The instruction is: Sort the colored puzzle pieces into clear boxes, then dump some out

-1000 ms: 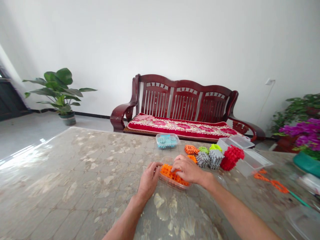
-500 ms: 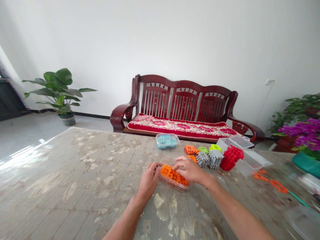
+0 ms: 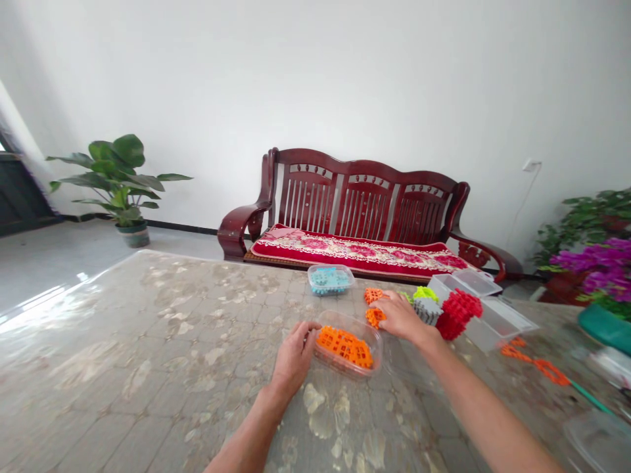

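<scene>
My left hand (image 3: 297, 348) grips the left rim of a clear plastic container (image 3: 377, 361), its fingers closed on the edge. Inside lie orange interlocking plastic pieces (image 3: 345, 347). To the right and beyond, my right hand (image 3: 401, 316) has its fingers closed around a small stack of orange pieces (image 3: 375, 318) on the table. More orange pieces (image 3: 373, 295) sit just behind its fingertips. Gray pieces (image 3: 428, 310), lime-green pieces (image 3: 426, 293) and red pieces (image 3: 459, 313) stand in stacks beside that hand, which partly hides some of them.
A second clear container (image 3: 330, 281) with light-blue pieces stands behind the first. At right are a transparent box (image 3: 503, 318), orange linked pieces on a green stick (image 3: 549, 372) and purple flowers (image 3: 608, 266). A wooden bench (image 3: 362, 197) stands beyond the patterned table (image 3: 162, 341).
My right hand has left the orange pieces in the container and moved up and right to the orange stack on the table. My left hand stays on the rim.
</scene>
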A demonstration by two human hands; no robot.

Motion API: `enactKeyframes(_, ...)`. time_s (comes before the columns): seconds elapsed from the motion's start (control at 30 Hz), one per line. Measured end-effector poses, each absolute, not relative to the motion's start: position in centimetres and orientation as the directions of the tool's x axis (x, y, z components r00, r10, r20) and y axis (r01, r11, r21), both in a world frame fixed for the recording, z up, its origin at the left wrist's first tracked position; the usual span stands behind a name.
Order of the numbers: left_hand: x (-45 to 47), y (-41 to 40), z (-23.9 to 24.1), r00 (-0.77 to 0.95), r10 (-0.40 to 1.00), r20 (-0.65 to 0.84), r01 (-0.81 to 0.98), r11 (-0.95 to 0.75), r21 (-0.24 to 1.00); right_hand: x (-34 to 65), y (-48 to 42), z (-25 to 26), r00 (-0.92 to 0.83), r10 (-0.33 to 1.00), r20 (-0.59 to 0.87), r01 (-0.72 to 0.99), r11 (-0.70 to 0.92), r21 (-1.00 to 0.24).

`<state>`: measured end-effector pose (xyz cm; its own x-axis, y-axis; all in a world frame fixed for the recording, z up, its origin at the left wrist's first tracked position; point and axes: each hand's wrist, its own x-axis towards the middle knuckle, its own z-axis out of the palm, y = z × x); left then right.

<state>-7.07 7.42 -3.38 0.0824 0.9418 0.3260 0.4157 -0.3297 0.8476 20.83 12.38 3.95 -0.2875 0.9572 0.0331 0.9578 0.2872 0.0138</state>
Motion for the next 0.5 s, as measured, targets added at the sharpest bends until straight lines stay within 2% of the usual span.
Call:
enactKeyframes(0.27,-7.1,7.4,-3.5,0.078,0.938,0.337,0.423,-0.337,0.841,20.7,12.9,2.7,-0.297,0.955,-0.003,0.953,0.296,0.066)
enactKeyframes(0.5,-7.1,7.5,-3.7,0.077,0.941,0.329,0.426,-0.329,0.843,20.6,12.9,3.6,-0.255,0.965,0.059,0.966,0.252,0.053)
